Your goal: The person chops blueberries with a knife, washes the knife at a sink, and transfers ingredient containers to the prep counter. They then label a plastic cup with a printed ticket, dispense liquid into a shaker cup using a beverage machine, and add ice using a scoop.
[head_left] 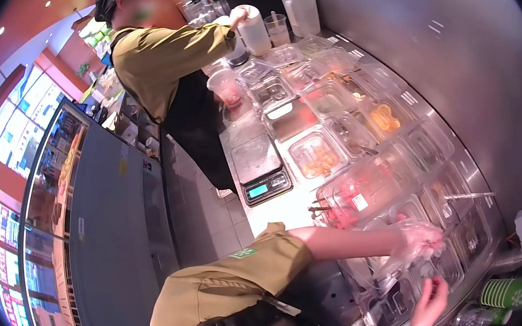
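My left hand (425,241), in a loose clear plastic glove, reaches over the clear-lidded containers at the lower right. Its fingers are drawn together; what they hold, if anything, is hidden by the glove. Below it my right hand (433,302) is bare, its fingers curved and slightly apart, with nothing visible between them. A clear lid (421,268) lies just above its fingertips. Left of my gloved hand is a large clear container (368,183) with red pieces inside.
A black scale (268,189) sits on the counter's left side. Beyond it stand a pink-filled cup (226,89) and a co-worker (162,65) whose hand is on a white jug (254,33). Orange pieces fill one container (385,117). Green cups (507,293) lie at the lower right.
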